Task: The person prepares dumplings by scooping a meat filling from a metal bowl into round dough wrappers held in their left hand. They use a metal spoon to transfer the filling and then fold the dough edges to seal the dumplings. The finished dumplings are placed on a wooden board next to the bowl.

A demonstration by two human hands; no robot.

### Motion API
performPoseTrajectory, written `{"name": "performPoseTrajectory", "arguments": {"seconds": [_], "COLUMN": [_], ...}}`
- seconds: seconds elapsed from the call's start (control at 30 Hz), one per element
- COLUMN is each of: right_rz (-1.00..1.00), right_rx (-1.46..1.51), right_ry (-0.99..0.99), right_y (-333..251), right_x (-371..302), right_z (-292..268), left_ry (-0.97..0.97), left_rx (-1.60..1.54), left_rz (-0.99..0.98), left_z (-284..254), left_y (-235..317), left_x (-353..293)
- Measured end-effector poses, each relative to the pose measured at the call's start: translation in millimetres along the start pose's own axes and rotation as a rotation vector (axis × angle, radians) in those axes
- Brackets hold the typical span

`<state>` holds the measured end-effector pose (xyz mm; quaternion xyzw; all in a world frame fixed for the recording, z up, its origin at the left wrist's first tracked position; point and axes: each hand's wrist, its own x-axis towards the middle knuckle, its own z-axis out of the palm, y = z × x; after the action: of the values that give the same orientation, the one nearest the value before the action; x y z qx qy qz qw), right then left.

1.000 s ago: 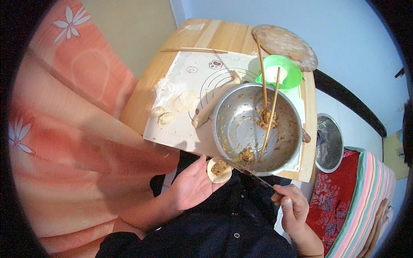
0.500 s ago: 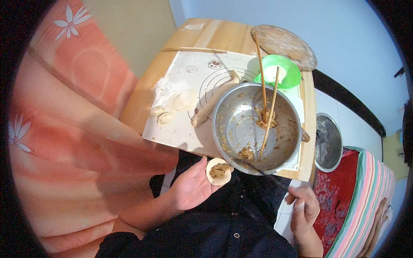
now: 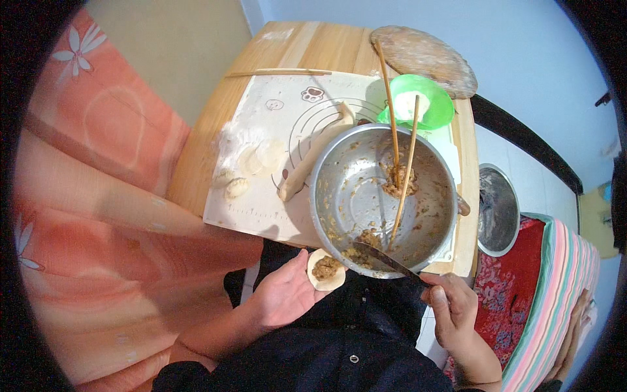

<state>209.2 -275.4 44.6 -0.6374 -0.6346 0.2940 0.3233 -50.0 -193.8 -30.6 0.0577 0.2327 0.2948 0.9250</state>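
Note:
My left hand [image 3: 287, 293] is palm up, holding a round dumpling wrapper [image 3: 335, 279] on its fingers, with brown filling [image 3: 324, 267] heaped in the middle. The wrapper is close to the near rim of a large steel bowl [image 3: 316, 215]. My right hand [image 3: 452, 307] grips the handle end of a dark, narrow knife [image 3: 390, 262], whose blade reaches over the rim into the bowl, at the filling [image 3: 369, 238] on its near side. Two chopsticks [image 3: 407, 173] lean in the bowl, with another clump of filling [image 3: 400, 185] around the farther one.
Left of the bowl, a pale mat [image 3: 251, 219] carries a dough roll [image 3: 315, 155], flat wrappers [image 3: 270, 155] and two folded dumplings [image 3: 236, 188]. A green bowl of flour [image 3: 439, 98] and a round wooden board [image 3: 424, 59] stand behind. Lower right are another metal basin [image 3: 506, 245] and a striped cloth [image 3: 562, 281].
My right hand has moved up and left to the bowl's near rim, bringing the blade into the bowl. My left hand still holds the filled wrapper. The view has shifted slightly.

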Motion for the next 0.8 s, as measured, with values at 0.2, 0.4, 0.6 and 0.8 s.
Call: {"name": "performPoseTrajectory", "arguments": {"seconds": [0.2,0.4,0.6,0.8], "right_rz": [0.143,0.023,-0.104,-0.175], "right_rx": [0.271,0.346,0.248,0.220], "right_ry": [0.122,0.176,0.168,0.247], "right_y": [-6,-9,-11,-7], "right_x": [-20,-29,-40,-55], "right_z": [8,10,9,16], "left_ry": [-0.004,0.036,-0.053,-0.145], "left_rx": [-0.031,0.028,-0.033,-0.061], "left_rz": [-0.025,0.005,-0.022,0.018], "left_z": [10,17,14,15], "left_y": [0,-3,-5,-11], "left_x": [-2,-7,-15,-21]}}
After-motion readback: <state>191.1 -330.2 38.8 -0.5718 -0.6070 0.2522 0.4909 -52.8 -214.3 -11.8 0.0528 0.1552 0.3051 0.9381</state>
